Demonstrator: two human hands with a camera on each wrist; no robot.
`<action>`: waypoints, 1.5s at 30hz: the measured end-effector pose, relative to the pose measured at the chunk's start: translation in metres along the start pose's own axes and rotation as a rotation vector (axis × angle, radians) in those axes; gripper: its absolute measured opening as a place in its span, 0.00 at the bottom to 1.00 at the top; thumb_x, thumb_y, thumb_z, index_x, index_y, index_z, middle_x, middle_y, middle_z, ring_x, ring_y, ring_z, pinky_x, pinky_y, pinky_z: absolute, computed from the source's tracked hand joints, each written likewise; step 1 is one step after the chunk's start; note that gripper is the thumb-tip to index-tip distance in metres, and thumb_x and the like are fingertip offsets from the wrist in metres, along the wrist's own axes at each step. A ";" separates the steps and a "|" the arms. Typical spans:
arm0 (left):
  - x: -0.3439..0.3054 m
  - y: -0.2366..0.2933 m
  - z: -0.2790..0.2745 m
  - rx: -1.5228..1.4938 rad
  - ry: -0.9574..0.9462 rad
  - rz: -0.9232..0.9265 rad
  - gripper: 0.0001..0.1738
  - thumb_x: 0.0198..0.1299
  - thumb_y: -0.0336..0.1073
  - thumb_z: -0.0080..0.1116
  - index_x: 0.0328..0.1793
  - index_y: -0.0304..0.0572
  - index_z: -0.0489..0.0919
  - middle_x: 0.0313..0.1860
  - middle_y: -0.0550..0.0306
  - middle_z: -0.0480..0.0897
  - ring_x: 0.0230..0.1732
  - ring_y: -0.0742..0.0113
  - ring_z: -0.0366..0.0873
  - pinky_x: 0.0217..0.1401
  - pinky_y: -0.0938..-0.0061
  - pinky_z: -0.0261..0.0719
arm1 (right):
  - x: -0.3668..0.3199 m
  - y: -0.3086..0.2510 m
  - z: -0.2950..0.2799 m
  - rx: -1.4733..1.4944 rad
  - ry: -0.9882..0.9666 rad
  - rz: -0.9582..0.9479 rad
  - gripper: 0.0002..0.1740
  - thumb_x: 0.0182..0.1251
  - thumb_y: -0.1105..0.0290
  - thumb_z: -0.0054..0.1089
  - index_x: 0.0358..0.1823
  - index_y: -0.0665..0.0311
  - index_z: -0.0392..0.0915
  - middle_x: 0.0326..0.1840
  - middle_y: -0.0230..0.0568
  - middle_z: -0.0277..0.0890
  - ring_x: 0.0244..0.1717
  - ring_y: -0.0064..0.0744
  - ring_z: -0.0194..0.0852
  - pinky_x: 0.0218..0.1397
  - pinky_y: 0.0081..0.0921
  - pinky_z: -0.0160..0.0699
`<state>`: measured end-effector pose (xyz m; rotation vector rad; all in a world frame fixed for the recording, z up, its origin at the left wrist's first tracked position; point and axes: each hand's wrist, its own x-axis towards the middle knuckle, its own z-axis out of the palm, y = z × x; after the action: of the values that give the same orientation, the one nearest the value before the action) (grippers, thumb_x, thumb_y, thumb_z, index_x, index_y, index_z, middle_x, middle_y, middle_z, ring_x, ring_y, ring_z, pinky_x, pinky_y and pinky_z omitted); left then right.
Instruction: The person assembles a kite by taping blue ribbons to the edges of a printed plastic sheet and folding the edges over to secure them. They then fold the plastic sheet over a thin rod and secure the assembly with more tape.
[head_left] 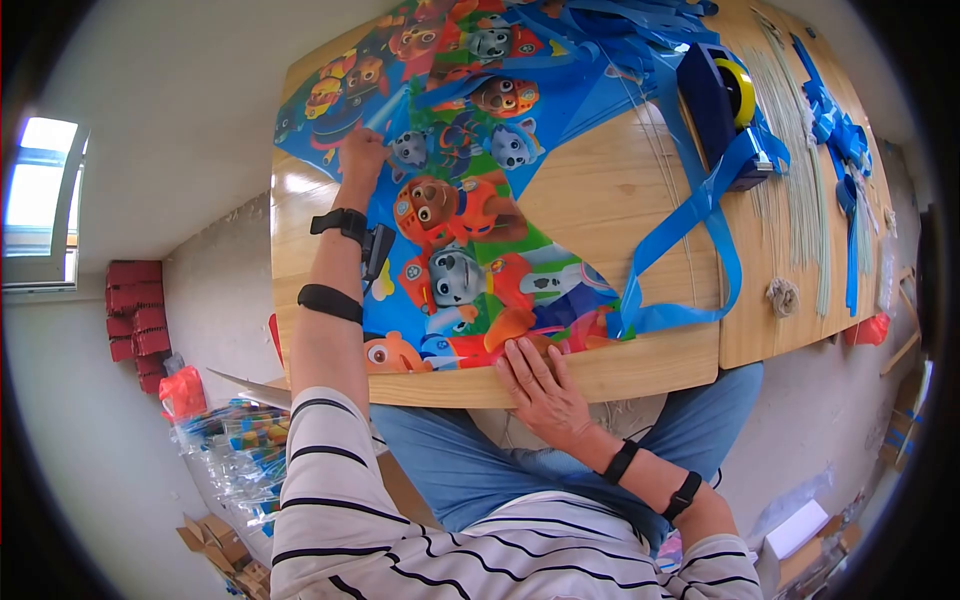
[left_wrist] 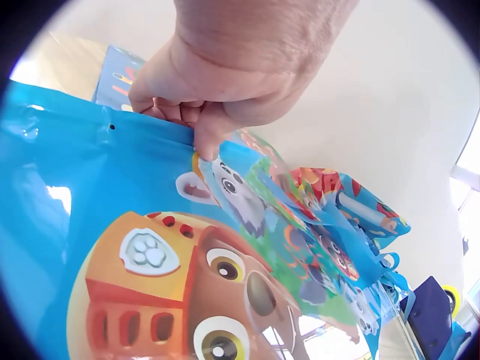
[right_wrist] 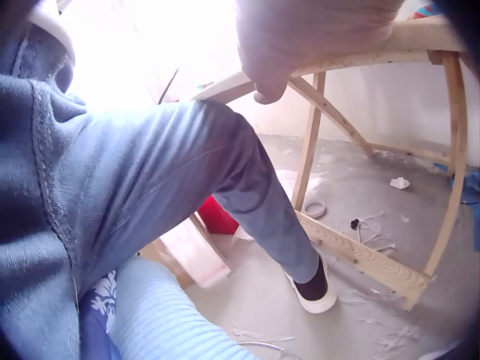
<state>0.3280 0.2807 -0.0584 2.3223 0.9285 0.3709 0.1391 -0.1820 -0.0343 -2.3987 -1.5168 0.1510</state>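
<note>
A glossy plastic sheet (head_left: 440,205) printed with cartoon dogs lies over the wooden table (head_left: 590,190), reaching the near edge. My left hand (head_left: 362,160) pinches its left edge between thumb and curled fingers; in the left wrist view the blue edge (left_wrist: 90,124) runs into that grip, with a large dog print below it. At the near table edge my right hand (head_left: 545,392) rests with extended fingers on the sheet's lower border. In the right wrist view the right hand (right_wrist: 307,37) overlaps the table's edge, its fingertips mostly hidden.
Blue ribbon (head_left: 725,240) loops right of the sheet, beside a dark blue tape dispenser (head_left: 715,110) with a yellow core. Thin pale sticks (head_left: 800,180) and a blue bow (head_left: 845,135) lie farther right. Under the table are wooden legs (right_wrist: 309,142) and floor scraps.
</note>
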 end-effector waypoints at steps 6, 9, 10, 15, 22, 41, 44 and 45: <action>-0.002 0.002 -0.001 0.004 0.005 0.006 0.13 0.47 0.22 0.76 0.40 0.32 0.86 0.32 0.56 0.85 0.33 0.69 0.81 0.36 0.67 0.78 | -0.001 0.000 0.003 -0.036 0.014 -0.012 0.38 0.71 0.62 0.49 0.82 0.64 0.61 0.87 0.46 0.55 0.88 0.45 0.50 0.87 0.55 0.45; -0.006 0.007 -0.001 0.025 0.015 -0.006 0.13 0.47 0.22 0.75 0.39 0.31 0.86 0.32 0.56 0.85 0.33 0.68 0.81 0.36 0.67 0.78 | 0.000 0.000 -0.001 -0.060 0.018 -0.018 0.37 0.71 0.62 0.49 0.82 0.64 0.62 0.87 0.46 0.56 0.88 0.45 0.50 0.87 0.55 0.44; -0.006 0.009 0.000 0.041 0.025 -0.020 0.13 0.47 0.22 0.75 0.39 0.31 0.86 0.32 0.56 0.85 0.33 0.68 0.81 0.36 0.67 0.78 | 0.001 0.001 -0.002 -0.069 0.016 -0.020 0.37 0.71 0.63 0.49 0.82 0.64 0.62 0.87 0.46 0.56 0.88 0.45 0.50 0.87 0.55 0.44; 0.005 -0.005 0.001 -0.006 -0.017 -0.025 0.13 0.47 0.24 0.74 0.40 0.33 0.86 0.35 0.51 0.86 0.37 0.61 0.83 0.40 0.64 0.80 | 0.000 0.001 0.001 -0.085 0.033 -0.019 0.36 0.72 0.62 0.48 0.81 0.64 0.63 0.86 0.46 0.57 0.87 0.45 0.51 0.87 0.54 0.45; 0.009 -0.017 0.001 0.005 -0.006 0.001 0.15 0.45 0.29 0.75 0.42 0.37 0.89 0.39 0.42 0.89 0.43 0.44 0.88 0.45 0.56 0.82 | 0.000 0.001 0.001 -0.104 0.033 -0.022 0.36 0.72 0.63 0.48 0.81 0.63 0.64 0.86 0.45 0.57 0.87 0.44 0.52 0.87 0.53 0.46; -0.184 -0.007 -0.085 0.082 0.138 0.384 0.24 0.63 0.45 0.69 0.59 0.36 0.84 0.59 0.40 0.85 0.61 0.40 0.81 0.65 0.53 0.76 | 0.001 -0.005 0.012 -0.155 0.106 -0.074 0.36 0.66 0.66 0.54 0.77 0.68 0.68 0.85 0.51 0.59 0.86 0.51 0.53 0.85 0.59 0.49; -0.283 -0.034 -0.106 0.252 0.065 0.410 0.34 0.65 0.51 0.67 0.70 0.34 0.77 0.73 0.42 0.77 0.75 0.42 0.70 0.78 0.44 0.61 | 0.003 -0.006 0.014 -0.142 0.128 -0.070 0.42 0.59 0.68 0.62 0.78 0.68 0.66 0.85 0.51 0.59 0.86 0.51 0.53 0.86 0.59 0.46; -0.312 -0.041 -0.111 0.307 0.044 0.401 0.37 0.66 0.53 0.66 0.73 0.34 0.75 0.77 0.43 0.73 0.80 0.43 0.66 0.81 0.42 0.56 | 0.002 -0.006 0.015 -0.141 0.124 -0.074 0.44 0.57 0.68 0.64 0.79 0.68 0.65 0.85 0.51 0.59 0.87 0.51 0.52 0.87 0.59 0.45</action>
<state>0.0324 0.1343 -0.0076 2.7984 0.5632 0.4703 0.1314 -0.1746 -0.0462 -2.4042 -1.6041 -0.1225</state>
